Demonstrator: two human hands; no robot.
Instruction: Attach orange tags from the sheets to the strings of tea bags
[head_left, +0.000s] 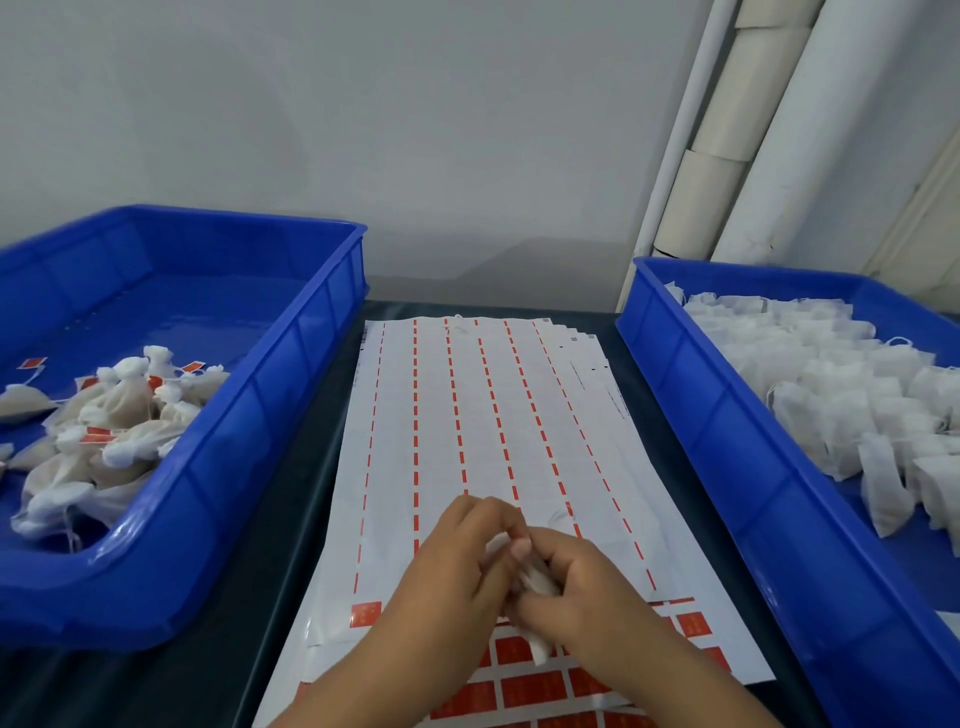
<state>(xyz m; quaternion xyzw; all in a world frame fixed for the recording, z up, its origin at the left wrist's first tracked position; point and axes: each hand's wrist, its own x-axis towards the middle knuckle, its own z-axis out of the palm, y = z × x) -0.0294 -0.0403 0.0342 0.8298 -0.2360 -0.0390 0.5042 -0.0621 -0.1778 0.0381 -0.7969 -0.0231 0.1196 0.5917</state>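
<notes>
- Blue bins are seen flanking the hands: tagged tea bags (104, 415) left, untagged tea bags (841, 384) right.
- A white tea bag (535, 582), long axis toward the person, is pinched between left hand (457, 561) and right hand (587, 592) over the tag sheet (493, 415).

A dark table (291, 519) carries a stack of tag sheets (493, 415) at its middle. Left of the sheets sits a blue tray (249, 415), touching the table; right of the sheets sits a second blue tray (727, 441).
</notes>
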